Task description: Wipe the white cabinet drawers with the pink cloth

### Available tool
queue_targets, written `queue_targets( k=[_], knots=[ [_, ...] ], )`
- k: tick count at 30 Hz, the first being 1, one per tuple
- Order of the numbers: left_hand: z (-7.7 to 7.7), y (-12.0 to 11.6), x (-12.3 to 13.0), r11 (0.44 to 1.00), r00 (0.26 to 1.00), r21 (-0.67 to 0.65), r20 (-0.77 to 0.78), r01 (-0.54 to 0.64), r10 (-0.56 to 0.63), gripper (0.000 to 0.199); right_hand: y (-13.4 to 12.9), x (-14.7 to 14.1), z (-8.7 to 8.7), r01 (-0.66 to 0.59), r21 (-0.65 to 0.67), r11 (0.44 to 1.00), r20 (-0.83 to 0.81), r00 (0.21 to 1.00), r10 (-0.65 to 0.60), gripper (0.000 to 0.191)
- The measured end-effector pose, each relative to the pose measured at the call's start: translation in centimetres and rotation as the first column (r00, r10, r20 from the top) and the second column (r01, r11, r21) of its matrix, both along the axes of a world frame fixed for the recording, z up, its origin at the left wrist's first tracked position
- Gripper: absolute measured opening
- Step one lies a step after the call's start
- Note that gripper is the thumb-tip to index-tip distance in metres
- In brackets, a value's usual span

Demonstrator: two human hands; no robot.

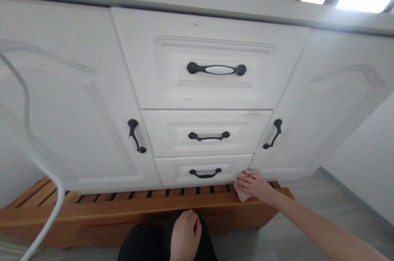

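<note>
My right hand [255,187] is closed on a pale cloth with some pink on it [244,195]. It presses the cloth near the lower right corner of the bottom drawer [181,177], just above the wooden slatted bench [147,204]. My left hand [186,232] rests on my dark-trousered knee [141,240], fingers curled in and nothing seen in it. Above, the white cabinet's middle drawer [160,133] and top drawer [172,97] are closed, each with a dark handle. A few small marks show on the drawer fronts.
Cabinet doors with dark handles flank the drawers, a left door [61,101] and a right door [320,117]. A white cable [60,195] hangs down at the left. The cabinet's top edge [172,0] juts out above. Grey floor [320,203] lies at the right.
</note>
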State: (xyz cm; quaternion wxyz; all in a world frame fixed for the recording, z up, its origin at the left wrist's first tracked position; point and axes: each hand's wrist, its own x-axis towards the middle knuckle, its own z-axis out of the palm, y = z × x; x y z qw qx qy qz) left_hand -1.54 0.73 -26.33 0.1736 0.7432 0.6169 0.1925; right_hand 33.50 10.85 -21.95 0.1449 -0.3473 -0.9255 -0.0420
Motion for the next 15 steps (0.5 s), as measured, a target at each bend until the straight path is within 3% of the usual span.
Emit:
queue_targets(
  k=[3, 5, 6, 7, 9, 11, 13, 15],
  knots=[
    [0.3, -0.1, 0.1, 1.0, 1.0, 0.008, -0.02, -0.002, 0.002, 0.033, -2.9, 0.2, -1.4, 0.287, -0.011, 0.958, -0.048, 0.957, -0.287, 0.052],
    [0.5, -0.3, 0.1, 1.0, 0.999, -0.003, -0.036, -0.004, 0.004, 0.034, -5.6, -0.2, -2.6, 0.459, -0.201, 0.865, -0.254, 0.829, -0.499, 0.05],
    [0.6, -0.5, 0.1, 1.0, 0.999, -0.009, -0.039, -0.005, 0.005, 0.035, -7.1, -0.7, -3.1, 0.477, -0.36, 0.801, -0.376, 0.712, -0.593, 0.048],
    [0.6, -0.7, 0.1, 1.0, 0.999, -0.014, -0.039, -0.008, 0.007, 0.035, -8.7, -1.3, -3.6, 0.436, -0.532, 0.726, -0.475, 0.557, -0.682, 0.046],
    [0.4, -1.2, 0.5, 1.0, 1.0, -0.02, -0.021, -0.014, 0.013, 0.033, -12.1, -3.0, -4.4, 0.192, -0.801, 0.567, -0.529, 0.217, -0.82, 0.046],
    [0.0, -2.0, 1.6, 0.999, 0.999, -0.034, 0.048, 0.004, -0.003, 0.033, -15.3, -5.1, -4.5, -0.133, -0.884, 0.447, -0.445, -0.049, -0.894, 0.056],
    [-0.4, -3.0, 3.7, 0.996, 0.973, -0.061, 0.224, 0.065, -0.05, 0.038, -17.9, -7.1, -3.7, -0.391, -0.835, 0.386, -0.329, -0.208, -0.921, 0.063],
    [-0.7, -4.2, 6.7, 0.984, 0.854, -0.112, 0.516, 0.139, -0.062, 0.046, -19.7, -8.4, -2.0, -0.542, -0.754, 0.37, -0.261, -0.27, -0.927, 0.061]
  ],
)
